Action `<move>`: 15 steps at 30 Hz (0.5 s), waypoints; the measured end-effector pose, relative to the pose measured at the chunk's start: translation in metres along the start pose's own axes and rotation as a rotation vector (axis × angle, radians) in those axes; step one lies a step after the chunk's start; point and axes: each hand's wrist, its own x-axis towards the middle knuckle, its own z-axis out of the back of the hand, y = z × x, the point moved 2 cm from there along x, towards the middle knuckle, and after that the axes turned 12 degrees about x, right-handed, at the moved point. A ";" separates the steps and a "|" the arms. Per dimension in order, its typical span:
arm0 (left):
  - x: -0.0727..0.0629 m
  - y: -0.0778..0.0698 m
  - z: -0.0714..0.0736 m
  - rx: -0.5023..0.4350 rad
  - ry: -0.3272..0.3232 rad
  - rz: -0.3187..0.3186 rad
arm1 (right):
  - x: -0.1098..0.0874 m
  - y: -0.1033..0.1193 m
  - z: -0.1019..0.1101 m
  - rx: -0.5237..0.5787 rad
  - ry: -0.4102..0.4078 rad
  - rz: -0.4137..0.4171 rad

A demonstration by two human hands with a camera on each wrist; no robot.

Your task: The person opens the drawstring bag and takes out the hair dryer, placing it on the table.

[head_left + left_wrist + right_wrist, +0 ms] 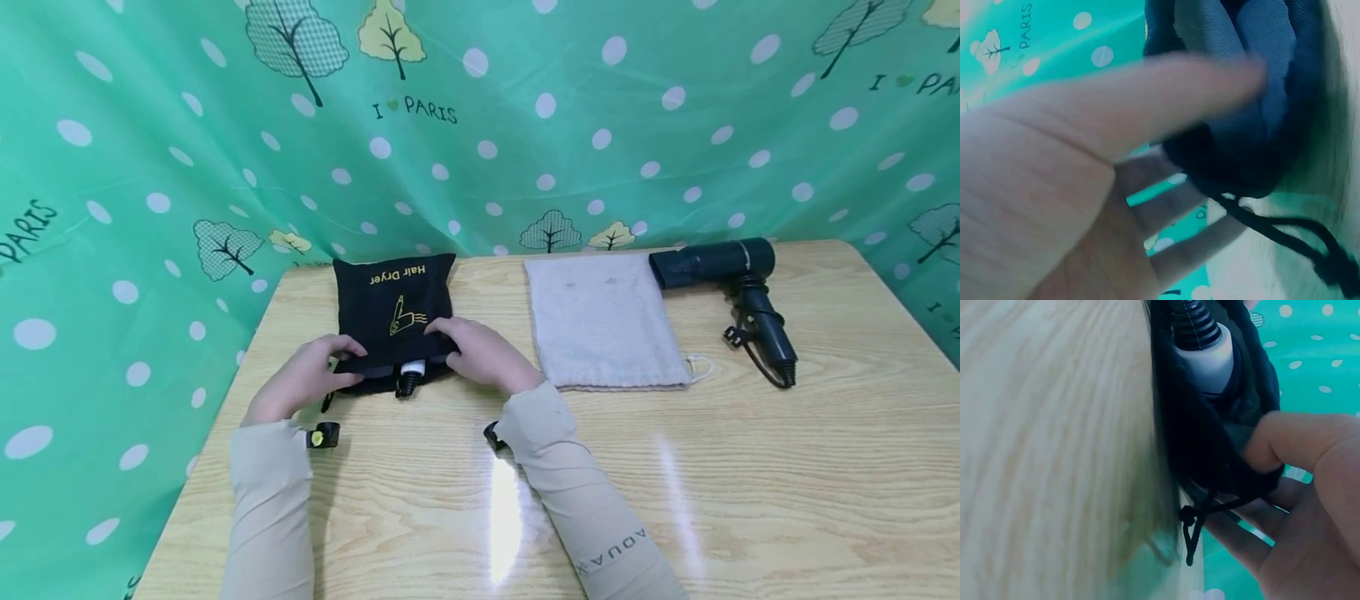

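A black drawstring bag [360,304] with yellow "Hair Dryer" lettering lies near the table's back left, its mouth facing the person. From the mouth pokes a white hair dryer handle [411,368] ending in a black ribbed cord sleeve [1194,325]; the rest is hidden inside. My left hand [303,379] holds the mouth's left corner, thumb inside and fingers outside. At the right corner, my right hand [487,354] pinches the rim between thumb and fingers. Black cord loops hang beside the left fingers [1185,250] and under the right hand.
To the right lies a flat light grey cloth bag [600,325] with a white drawstring [701,367]. Beyond it is a dark hair dryer [720,262], its cord wrapped about the handle. A green dotted curtain [525,150] borders the wooden table [420,517].
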 end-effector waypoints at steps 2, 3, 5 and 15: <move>0.000 -0.002 0.000 -0.022 -0.006 -0.013 | 0.000 -0.001 0.000 0.004 0.011 -0.010; 0.000 -0.003 0.000 -0.037 -0.008 -0.020 | 0.000 0.000 0.000 0.005 0.015 -0.016; 0.000 -0.005 0.000 -0.054 -0.002 -0.014 | 0.000 0.000 0.000 0.005 0.021 -0.025; 0.004 -0.005 0.000 -0.052 -0.056 -0.042 | 0.000 0.017 -0.010 0.030 -0.070 -0.067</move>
